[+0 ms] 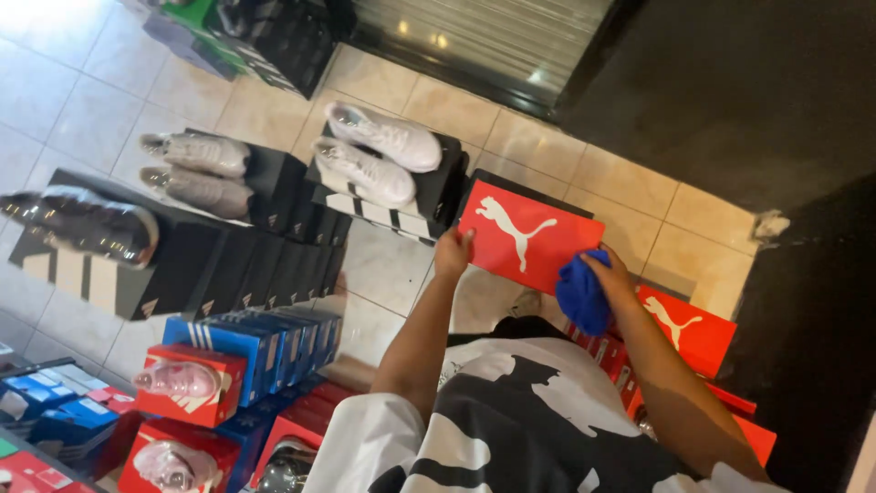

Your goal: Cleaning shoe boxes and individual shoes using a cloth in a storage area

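The red shoebox lid (527, 236) looks like smooth matt cardboard; the blue cloth (582, 294) is soft, crumpled fabric; the white sneakers (374, 151) look slightly glossy; the floor (547, 146) is shiny beige tile

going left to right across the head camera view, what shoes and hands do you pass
Dark shoes → grey shoes → white shoes → left hand on the red box → right hand holding a blue cloth.
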